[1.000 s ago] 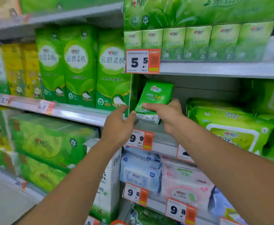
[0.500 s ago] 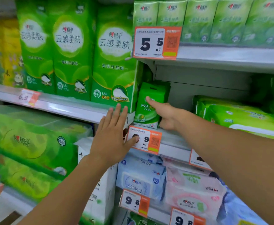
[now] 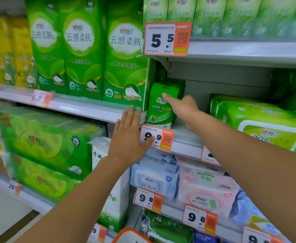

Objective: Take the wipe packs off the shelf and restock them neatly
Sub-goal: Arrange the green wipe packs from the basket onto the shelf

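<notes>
**Wipe pack upright at shelf's left end, one fingertip on it: tip risk**

Risks, biggest first:
- Shelf: the stretch between the wipe pack and the big flat wipe packs on the right is bare. Nothing braces the pack on that side, so my read is that a push angled right could topple it into the gap.
- Tall tissue packs on the neighbouring shelf stand just beside the pack's left edge. A push towards them could jam or skew the pack instead of squaring it.
- Wipe pack: stands on end, narrow base, soft wrapper, looks slightly tilted. The contact is high on its face, so pressure there likely rocks it backward rather than sliding it.
- Right hand: index finger extended, tip touching the pack's upper front, the other fingers curled in, gripping nothing. One point of contact gives no control over twist.
- Left hand: flat, fingers straight and spread, lying against the shelf edge with the thumb over the 9.9 price tag. It holds nothing and can't catch the pack; pressing there might knock the tag loose.

Versus half a second ago:
- The view has shifted slightly; shelves and stock look unchanged.
- The pack stands at the same spot.
- Right fingertip sits higher on the pack's face than before.
- Left hand is flat on the edge as before, thumb on the tag.
</notes>
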`<state>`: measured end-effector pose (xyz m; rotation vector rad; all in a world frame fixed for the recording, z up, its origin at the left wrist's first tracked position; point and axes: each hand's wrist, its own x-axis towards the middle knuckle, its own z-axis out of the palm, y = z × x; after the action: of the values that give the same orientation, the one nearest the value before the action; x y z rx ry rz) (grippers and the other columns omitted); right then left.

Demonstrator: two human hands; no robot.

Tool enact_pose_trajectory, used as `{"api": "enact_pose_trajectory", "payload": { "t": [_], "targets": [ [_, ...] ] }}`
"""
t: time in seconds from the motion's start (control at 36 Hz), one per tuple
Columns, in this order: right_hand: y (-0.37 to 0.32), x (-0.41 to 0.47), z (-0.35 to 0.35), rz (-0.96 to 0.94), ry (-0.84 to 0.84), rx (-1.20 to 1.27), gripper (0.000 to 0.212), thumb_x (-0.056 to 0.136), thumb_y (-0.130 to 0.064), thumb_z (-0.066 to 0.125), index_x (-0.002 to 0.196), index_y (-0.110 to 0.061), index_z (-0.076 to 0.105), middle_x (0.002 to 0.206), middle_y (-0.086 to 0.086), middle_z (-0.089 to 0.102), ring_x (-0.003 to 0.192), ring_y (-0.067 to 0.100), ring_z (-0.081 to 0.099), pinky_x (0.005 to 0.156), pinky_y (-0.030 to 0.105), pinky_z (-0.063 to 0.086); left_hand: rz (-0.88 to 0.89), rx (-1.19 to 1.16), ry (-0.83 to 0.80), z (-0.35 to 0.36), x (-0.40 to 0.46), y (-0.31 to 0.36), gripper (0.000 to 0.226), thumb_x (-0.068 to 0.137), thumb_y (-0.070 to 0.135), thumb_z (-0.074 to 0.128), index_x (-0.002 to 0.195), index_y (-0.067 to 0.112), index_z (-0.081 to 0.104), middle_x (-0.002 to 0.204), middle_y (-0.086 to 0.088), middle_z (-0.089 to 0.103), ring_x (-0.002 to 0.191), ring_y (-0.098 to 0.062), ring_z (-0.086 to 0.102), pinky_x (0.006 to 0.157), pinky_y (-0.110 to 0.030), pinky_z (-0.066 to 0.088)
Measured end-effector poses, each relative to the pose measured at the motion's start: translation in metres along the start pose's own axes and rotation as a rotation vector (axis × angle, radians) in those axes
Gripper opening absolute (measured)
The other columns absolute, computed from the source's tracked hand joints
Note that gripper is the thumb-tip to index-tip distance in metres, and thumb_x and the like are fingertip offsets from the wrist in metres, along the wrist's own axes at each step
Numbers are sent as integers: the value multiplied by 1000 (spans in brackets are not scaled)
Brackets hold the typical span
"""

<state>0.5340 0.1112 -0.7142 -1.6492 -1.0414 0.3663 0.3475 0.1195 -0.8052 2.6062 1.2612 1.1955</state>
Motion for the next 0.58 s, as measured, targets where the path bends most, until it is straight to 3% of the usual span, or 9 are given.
{"api": "enact_pose_trajectory", "payload": {
  "t": [0.08, 0.14, 0.22, 0.28, 0.39, 0.47, 0.53, 0.58],
  "targets": [
    [7, -14, 8, -135, -18, -179, 100, 73, -68, 71, 144, -5, 38, 143, 11, 52, 128, 30, 53, 105, 43, 47, 25, -32, 4, 3, -16, 5, 92, 90, 57, 54, 158, 16, 7, 166, -3, -1, 153, -21, -2, 124, -44, 10],
    [11, -21, 15, -119, -71, -230, 98, 77, -69, 67, 144, -4, 37, 142, 12, 53, 127, 32, 53, 104, 43, 47, 42, -52, -4, 4, -23, 8, 91, 90, 58, 52, 158, 17, 8, 166, -1, -1, 153, -20, -1, 124, -41, 10],
    [5, -20, 12, -35, -29, -214, 65, 89, -59, 62, 114, 0, 54, 110, 13, 64, 95, 28, 63, 78, 36, 53, 54, -23, -14, 2, -24, 9, 92, 90, 54, 58, 158, 19, 6, 166, -1, 0, 153, -21, 0, 124, -41, 10],
    [1, -12, 8, 70, 23, -38, 49, 89, -48, 69, 96, -1, 58, 104, 13, 67, 86, 29, 68, 69, 39, 59, 49, -28, -27, -3, -22, 10, 95, 89, 51, 62, 158, 21, 4, 166, -2, 2, 153, -21, 0, 124, -42, 10],
    [-3, -5, 0, 304, -87, 314, 40, 82, -31, 81, 101, -5, 56, 96, 6, 61, 78, 25, 67, 54, 33, 60, 6, -42, -40, -9, -14, 7, 97, 89, 49, 64, 158, 17, 5, 166, -2, 4, 153, -17, -1, 124, -38, 9],
    [-2, -3, -1, 371, -154, 346, 51, 78, -34, 83, 111, -9, 53, 105, 2, 49, 80, 20, 57, 57, 28, 58, -37, -82, -42, -9, -8, 4, 98, 88, 50, 65, 158, 16, 6, 166, 0, 4, 152, -14, -2, 124, -37, 10],
    [2, 3, 2, 391, -152, 344, 56, 74, -37, 86, 112, -10, 55, 116, 2, 56, 90, 23, 60, 56, 31, 58, -41, -84, -43, -8, -6, 3, 97, 88, 49, 65, 158, 16, 7, 166, 0, 2, 152, -14, -2, 124, -38, 11],
    [5, 6, 5, 398, -145, 327, 59, 71, -40, 87, 112, -12, 56, 108, 4, 62, 93, 26, 63, 61, 35, 58, -23, -54, -32, -7, -5, 1, 96, 88, 49, 65, 158, 15, 8, 166, 0, 2, 152, -16, -1, 124, -40, 11]
  ]
}}
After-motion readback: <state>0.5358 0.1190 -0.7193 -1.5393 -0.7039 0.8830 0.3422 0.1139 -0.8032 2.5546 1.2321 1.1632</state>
